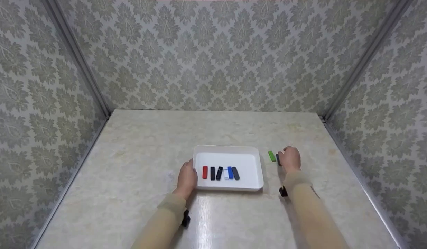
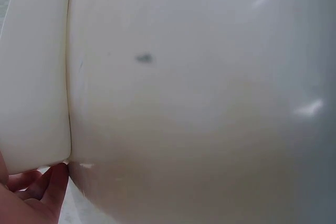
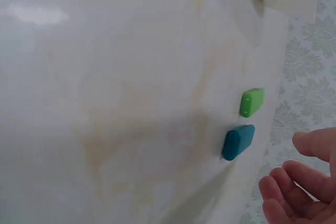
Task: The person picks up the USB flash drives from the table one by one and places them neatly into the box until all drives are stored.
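A shallow white tray (image 1: 228,148) lies on the table with a row of small USB flash drives in it: a red one (image 1: 205,172), two black ones, a white one (image 1: 225,174), a blue one (image 1: 230,172) and a dark grey one (image 1: 235,173). My left hand (image 1: 187,177) grips the tray's left side; in the left wrist view its bent fingers (image 2: 52,190) meet the tray wall (image 2: 34,77). Beyond the tray's right side lie a green flash drive (image 3: 252,102) and a dark teal one (image 3: 238,142). My right hand (image 1: 290,159) hovers beside the teal one, thumb and fingers apart, holding nothing.
The pale marbled table (image 1: 147,138) is bounded by patterned walls (image 1: 206,69) at the back and both sides. Metal strips (image 1: 355,180) run along its side edges. Each wrist carries a small black device (image 1: 185,218).
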A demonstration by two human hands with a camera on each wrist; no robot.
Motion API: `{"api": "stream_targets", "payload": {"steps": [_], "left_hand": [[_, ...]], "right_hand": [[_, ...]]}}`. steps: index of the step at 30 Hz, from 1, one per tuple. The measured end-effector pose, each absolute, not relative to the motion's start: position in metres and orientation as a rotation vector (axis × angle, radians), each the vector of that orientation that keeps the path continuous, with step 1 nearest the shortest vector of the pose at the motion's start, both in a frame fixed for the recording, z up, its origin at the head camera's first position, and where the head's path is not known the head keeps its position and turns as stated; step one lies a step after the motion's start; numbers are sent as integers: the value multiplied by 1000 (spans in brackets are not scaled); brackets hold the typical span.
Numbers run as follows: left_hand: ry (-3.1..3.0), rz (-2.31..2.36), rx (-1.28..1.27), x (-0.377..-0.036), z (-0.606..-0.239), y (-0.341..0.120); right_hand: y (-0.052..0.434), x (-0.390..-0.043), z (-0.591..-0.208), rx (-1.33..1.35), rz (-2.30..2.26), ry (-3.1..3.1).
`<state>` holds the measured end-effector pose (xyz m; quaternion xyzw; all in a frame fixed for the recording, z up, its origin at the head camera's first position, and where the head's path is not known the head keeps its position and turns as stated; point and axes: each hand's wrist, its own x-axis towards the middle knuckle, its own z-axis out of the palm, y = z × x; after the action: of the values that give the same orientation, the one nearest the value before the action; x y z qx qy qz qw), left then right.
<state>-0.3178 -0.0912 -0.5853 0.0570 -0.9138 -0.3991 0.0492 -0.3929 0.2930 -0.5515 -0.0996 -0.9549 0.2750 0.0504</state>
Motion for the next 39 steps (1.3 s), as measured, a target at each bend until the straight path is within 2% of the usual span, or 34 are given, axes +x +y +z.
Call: {"api": "stream_targets", "payload": {"steps": [10, 21, 29, 39], "left_hand": [[-2791, -1240, 208, -319, -585, -92], [-2784, -1306, 235, -319, -586, -91], [-2737, -1184, 132, -321, -586, -94], [-2782, -1240, 198, -320, -587, -92]], "right_hand": [[291, -394, -569, -369, 841, -2950], [284, -390, -567, -420, 798, -3020], [282, -389, -567, -368, 779, -3009], [283, -391, -570, -437, 824, -3003]]}}
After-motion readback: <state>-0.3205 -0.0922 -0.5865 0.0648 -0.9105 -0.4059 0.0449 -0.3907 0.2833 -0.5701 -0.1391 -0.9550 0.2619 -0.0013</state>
